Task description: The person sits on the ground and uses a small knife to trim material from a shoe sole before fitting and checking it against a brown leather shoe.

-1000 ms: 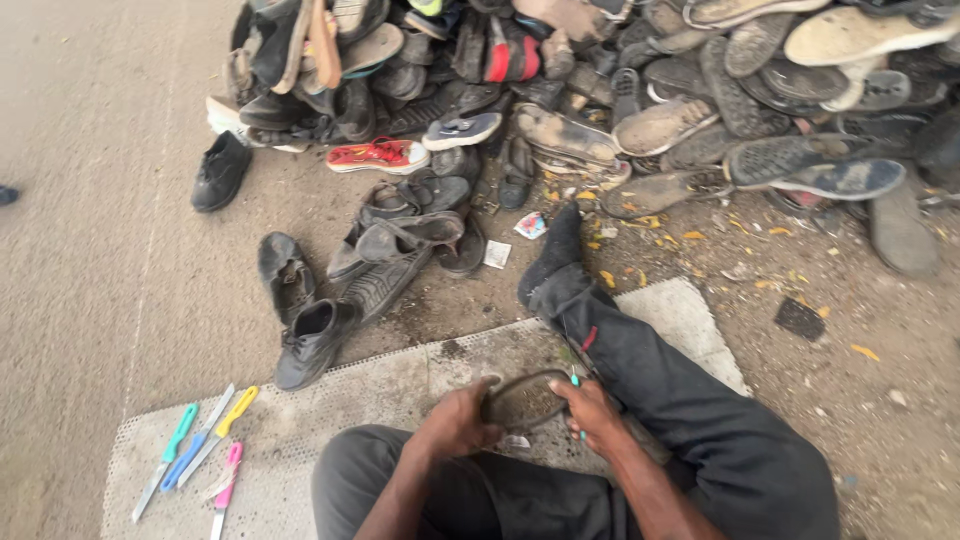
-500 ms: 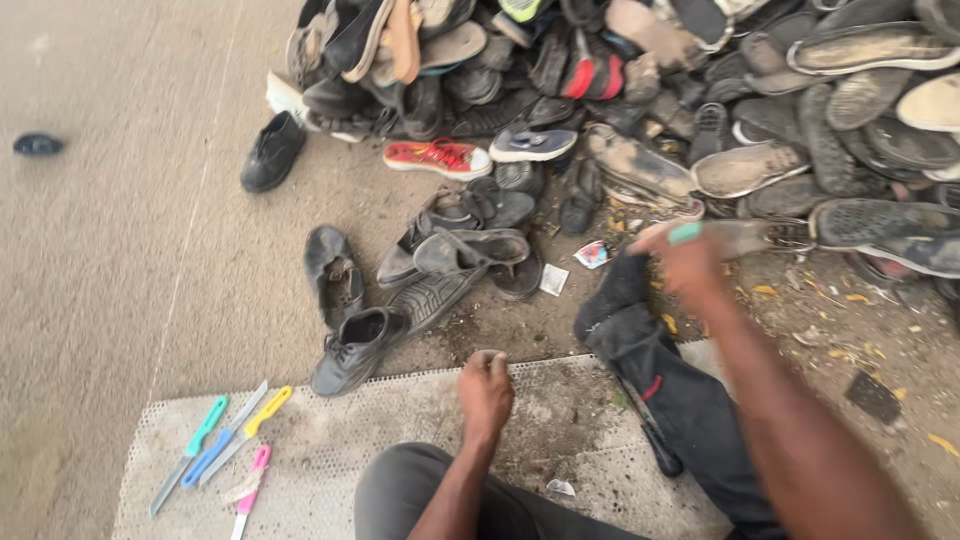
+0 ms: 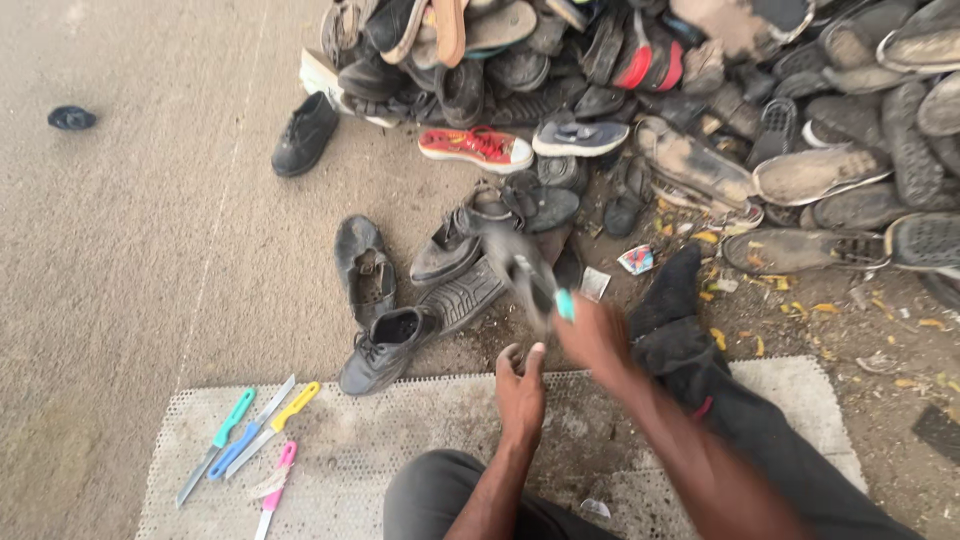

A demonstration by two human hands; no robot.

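Right hand (image 3: pixel 592 335) back from the pile, clenched on a blurred dark shoe (image 3: pixel 515 265); left hand (image 3: pixel 521 390) half-curled, empty.

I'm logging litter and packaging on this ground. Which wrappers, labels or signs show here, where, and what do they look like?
Small wrapper: on the dirt below the shoe pile, crumpled; white, red and blue.
Pale scrap: just left of the wrapper, flat, roughly rectangular, whitish-grey.
No signs or screens.

A small crumpled wrapper (image 3: pixel 636 259), white with red and blue, lies on the ground beside the shoe pile's lower edge. Just left of it sits a pale rectangular paper scrap (image 3: pixel 594 283)
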